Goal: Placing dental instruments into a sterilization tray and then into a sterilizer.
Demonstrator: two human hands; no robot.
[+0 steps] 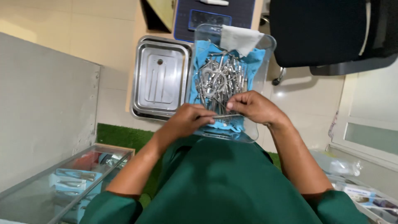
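Fingers of the left hand are curled nearly closed, pinching one end of a slim metal instrument; the right hand is likewise almost closed, its fingertips gripping the other end. Between the two hands the instrument lies nearly level across the view, its long axis running left to right, with the right end a shade higher. Which end is the tip cannot be told at this size.

Both hands hover over the near end of a clear plastic tray, lined with a blue cloth. Beyond the fingers, a heap of steel instruments fills the middle of the tray, most of them lying lengthwise, away from the person. A folded white cloth drapes over the tray's far rim.

Just left of the tray sits a stainless steel pan. Beyond both lies a dark mat. Lower left stands a glass case with instruments on blue pads inside. Green sleeves and a green top fill the foreground.
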